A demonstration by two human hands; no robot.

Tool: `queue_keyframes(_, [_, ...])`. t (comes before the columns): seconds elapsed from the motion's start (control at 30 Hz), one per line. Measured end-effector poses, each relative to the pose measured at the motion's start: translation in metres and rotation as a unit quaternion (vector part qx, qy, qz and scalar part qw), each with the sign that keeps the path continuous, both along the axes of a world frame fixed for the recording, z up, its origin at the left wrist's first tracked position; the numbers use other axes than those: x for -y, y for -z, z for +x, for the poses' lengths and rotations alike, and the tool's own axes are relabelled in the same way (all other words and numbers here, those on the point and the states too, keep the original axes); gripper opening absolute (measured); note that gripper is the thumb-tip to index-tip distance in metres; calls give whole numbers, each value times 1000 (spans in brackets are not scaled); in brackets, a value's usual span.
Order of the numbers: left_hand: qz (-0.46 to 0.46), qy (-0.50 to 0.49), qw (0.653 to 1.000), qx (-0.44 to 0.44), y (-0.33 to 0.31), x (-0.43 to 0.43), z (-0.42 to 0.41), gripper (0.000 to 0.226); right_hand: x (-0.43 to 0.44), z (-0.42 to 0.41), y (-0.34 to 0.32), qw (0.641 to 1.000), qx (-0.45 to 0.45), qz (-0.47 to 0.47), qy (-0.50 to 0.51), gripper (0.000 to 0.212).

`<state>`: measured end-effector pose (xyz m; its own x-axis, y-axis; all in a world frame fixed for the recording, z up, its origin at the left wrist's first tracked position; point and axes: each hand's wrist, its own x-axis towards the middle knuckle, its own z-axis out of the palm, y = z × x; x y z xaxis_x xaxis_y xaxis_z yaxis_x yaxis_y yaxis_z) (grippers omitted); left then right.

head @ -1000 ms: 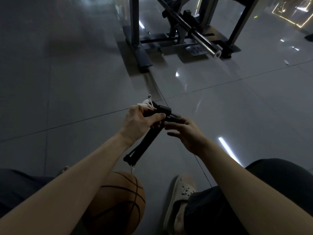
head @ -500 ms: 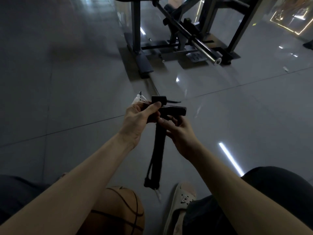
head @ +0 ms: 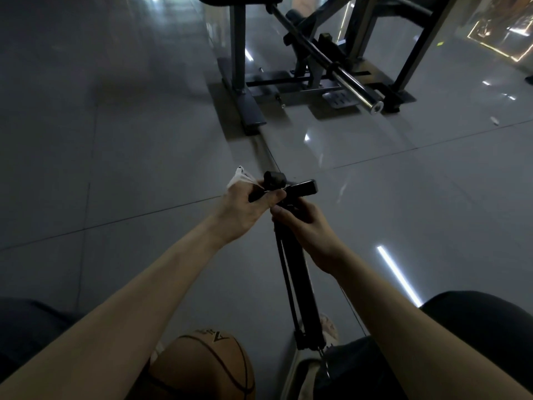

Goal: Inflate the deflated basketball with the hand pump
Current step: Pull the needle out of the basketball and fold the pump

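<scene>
From the head view, a person sits low over a grey tiled floor, both bare forearms stretched forward. The pump is held up between the hands, its black barrel running down and slightly right toward the lap, a thin hose lying along its left side. The T-handle sits at the top, level with the knuckles.

The left hand grips the left end of the handle, fingers curled tight around it, thumb pressed over the top. A scrap of white, perhaps a tag or small bag, sticks out past that hand's knuckles; I cannot tell what it is. The right hand is closed around the upper barrel just under the handle, its fingers wrapped behind and mostly hidden.

The ball, orange-brown with black seams, rests at the bottom of the view between the knees, under the left forearm, apart from the pump's lower end. A pale sandal shows just beside that end.

Farther off stands a dark gym frame with a chrome bar lying across it.
</scene>
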<state>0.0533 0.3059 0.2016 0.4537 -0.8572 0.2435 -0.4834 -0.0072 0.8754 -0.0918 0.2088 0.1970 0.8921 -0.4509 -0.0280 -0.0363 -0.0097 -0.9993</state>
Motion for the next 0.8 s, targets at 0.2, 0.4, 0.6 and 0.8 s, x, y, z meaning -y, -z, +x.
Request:
queue_keyframes(0.2, [-54,-21,997,-44,0,0,-7,37,-7,10,-4,995,-16,-94,2,21])
queue_keyframes(0.4, [-62,-79,994,-40,6,1,-19,37,-9,16,3,982,-24,-183,35,29])
queue_keyframes(0.6, [-67,-137,988,6,3,8,-13,38,-7,21,-1,989,-28,-138,47,37])
queue_keyframes(0.8, [-78,-185,980,13,-3,6,9,37,-6,22,-2,982,-54,-182,27,28])
